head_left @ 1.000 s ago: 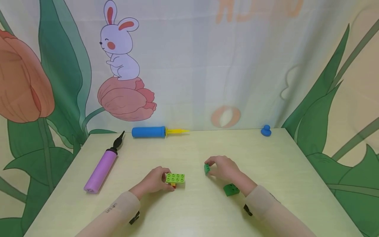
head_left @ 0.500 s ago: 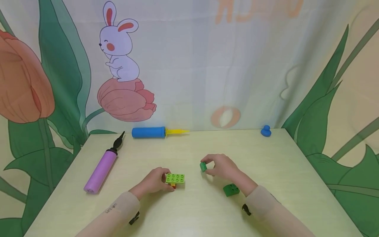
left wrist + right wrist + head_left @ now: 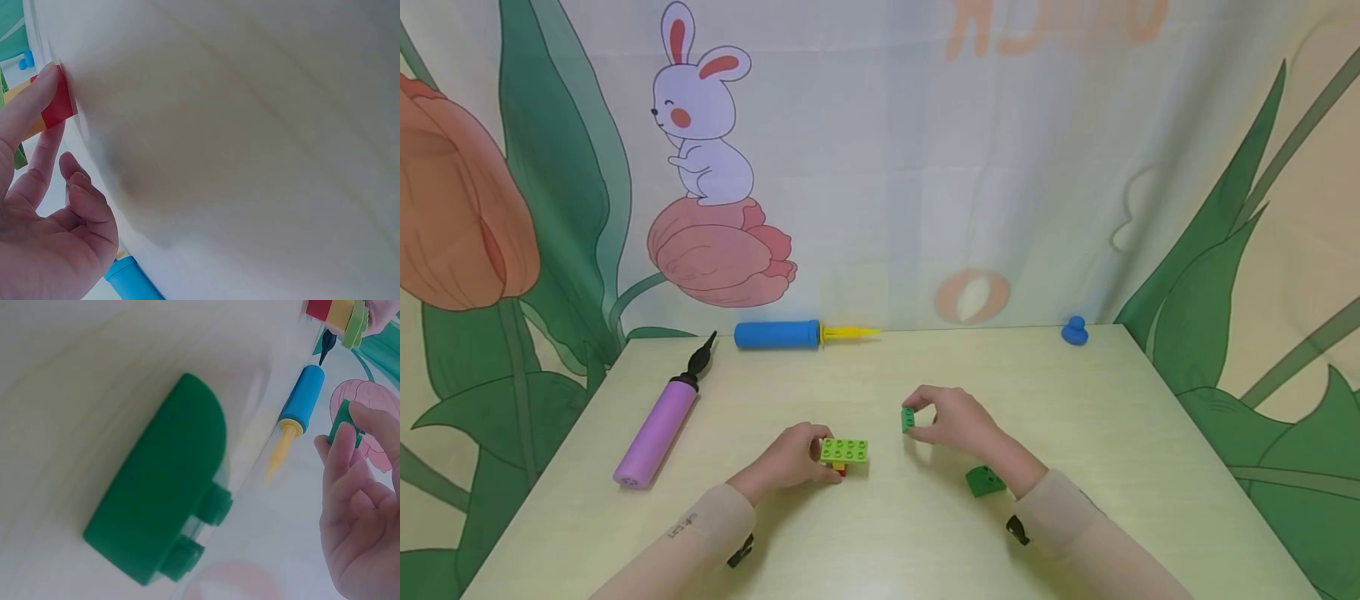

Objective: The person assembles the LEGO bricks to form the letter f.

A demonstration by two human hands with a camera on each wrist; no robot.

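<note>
The person's left hand [image 3: 790, 457] pinches a stack of bricks [image 3: 844, 458] near the middle of the table [image 3: 887, 533]; from the head view, the lime brick [image 3: 845, 450] on top hides most of the rest. The left wrist view shows the thumb against the red brick [image 3: 60, 103] at the bottom; the right wrist view shows the yellow brick [image 3: 340, 314] between. The right hand [image 3: 958, 421] has a small green brick [image 3: 907, 420] between thumb and fingers. A curved green brick [image 3: 165, 481] lies near the right forearm, its rounded end plainest from that wrist. Lettering on the left sleeve [image 3: 700, 525] is too small to read; orange letters [image 3: 957, 42] high on the curtain [image 3: 880, 167] are cut off.
</note>
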